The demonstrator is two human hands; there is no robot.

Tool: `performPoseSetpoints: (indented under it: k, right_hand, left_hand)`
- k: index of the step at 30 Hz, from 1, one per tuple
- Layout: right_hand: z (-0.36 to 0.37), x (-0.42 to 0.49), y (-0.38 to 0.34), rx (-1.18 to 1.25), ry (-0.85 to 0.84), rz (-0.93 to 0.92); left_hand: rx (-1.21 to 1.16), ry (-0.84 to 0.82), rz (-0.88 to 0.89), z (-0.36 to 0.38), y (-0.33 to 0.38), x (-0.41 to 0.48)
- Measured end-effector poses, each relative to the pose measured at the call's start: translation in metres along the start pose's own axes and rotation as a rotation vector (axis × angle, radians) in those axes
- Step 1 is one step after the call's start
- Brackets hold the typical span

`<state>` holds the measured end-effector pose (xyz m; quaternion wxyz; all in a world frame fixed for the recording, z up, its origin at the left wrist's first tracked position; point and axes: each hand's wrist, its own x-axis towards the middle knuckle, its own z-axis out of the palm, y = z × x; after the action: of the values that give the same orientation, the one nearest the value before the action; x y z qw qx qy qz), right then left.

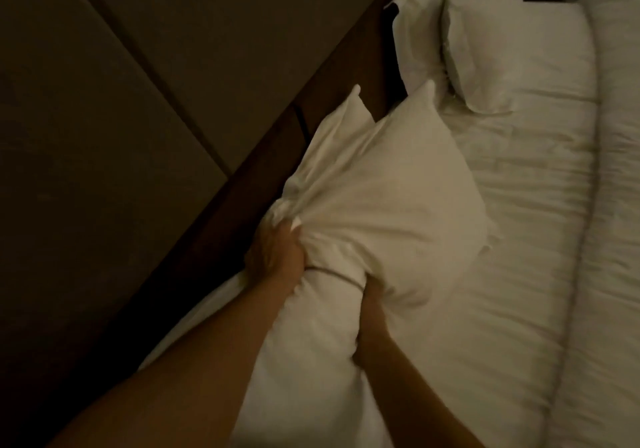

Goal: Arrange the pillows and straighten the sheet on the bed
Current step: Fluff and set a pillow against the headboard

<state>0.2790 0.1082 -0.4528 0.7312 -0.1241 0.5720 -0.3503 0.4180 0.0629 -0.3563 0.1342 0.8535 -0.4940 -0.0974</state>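
Pillow-arranging is the step in hand: left hand [273, 253] bunches a corner of the near pillow [381, 205] in a tight grip, while right hand [372, 304] digs into its lower edge, apparently closed on fabric, though dim light blurs the fingers. Plump, soft white cotton, it stands against the dark headboard [263, 177]. Next it likely needs seating flat beside the far pillows [485, 49]. Creased sheet [519, 188] waits for smoothing.

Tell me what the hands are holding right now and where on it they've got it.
Both hands hold the near white pillow. The left hand has its grip on bunched fabric at the pillow's near-left edge; the right hand clutches the near edge beside it.
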Motion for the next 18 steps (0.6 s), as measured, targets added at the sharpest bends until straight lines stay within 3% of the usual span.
performPoseSetpoints:
  k: [3, 5, 9, 12, 15, 18]
  right_hand:
    - [-0.007, 0.008, -0.004, 0.005, -0.084, -0.115]
    - [-0.023, -0.005, 0.034, -0.145, 0.006, 0.004]
    - [-0.056, -0.036, 0.083, -0.463, -0.044, -0.097]
    - [-0.069, -0.065, 0.063, -0.488, -0.050, -0.034]
    - [-0.072, -0.111, 0.020, -0.561, -0.109, 0.063]
    - [-0.060, -0.150, -0.066, -0.608, -0.189, -0.050]
  left_hand:
    - [0.040, 0.053, 0.178, -0.001, 0.018, 0.018]
    - [0.163, -0.016, 0.206, 0.007, -0.001, -0.005]
    - [0.362, -0.085, 0.231, 0.008, -0.054, -0.099]
    - [0.472, -0.125, 0.179, -0.016, -0.052, -0.124]
    - [0.516, -0.277, 0.103, -0.055, -0.032, -0.134]
    - [0.441, -0.482, 0.076, -0.102, 0.007, -0.142]
